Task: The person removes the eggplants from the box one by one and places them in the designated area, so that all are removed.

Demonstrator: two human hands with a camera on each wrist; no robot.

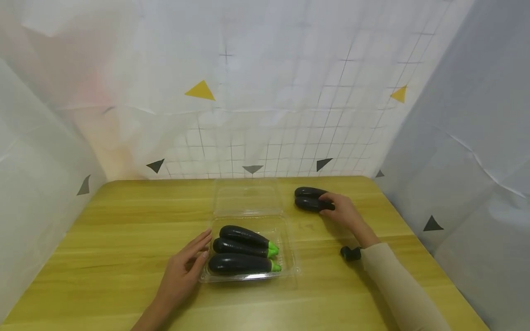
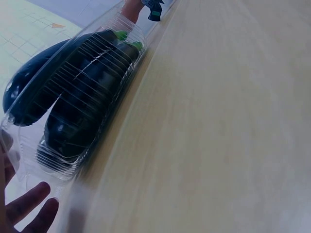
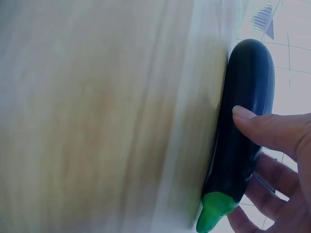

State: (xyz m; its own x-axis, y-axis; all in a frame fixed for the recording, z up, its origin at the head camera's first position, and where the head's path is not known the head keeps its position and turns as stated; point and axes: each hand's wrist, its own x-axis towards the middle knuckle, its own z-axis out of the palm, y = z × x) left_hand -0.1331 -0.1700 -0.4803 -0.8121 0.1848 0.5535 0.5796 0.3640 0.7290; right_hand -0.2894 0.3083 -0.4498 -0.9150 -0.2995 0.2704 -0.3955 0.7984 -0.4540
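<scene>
Three dark purple eggplants (image 1: 240,264) with green stem ends lie side by side in a clear plastic clamshell container (image 1: 285,230), its lid folded back flat behind it. My left hand (image 1: 182,266) is at the container's left side with fingers extended; in the left wrist view its fingers (image 2: 30,206) are spread by the container's end. At the right, two more eggplants (image 1: 308,191) lie close together on the table. My right hand (image 1: 341,211) holds the nearer eggplant (image 3: 243,97), thumb on one side and fingers on the other, near its green stem.
The wooden table (image 1: 136,239) carries everything. Pale sheeting with grid lines and triangular markers rises behind the table and along both sides. A dark band (image 1: 351,253) sits at the right wrist, beside the light sleeve (image 1: 397,285).
</scene>
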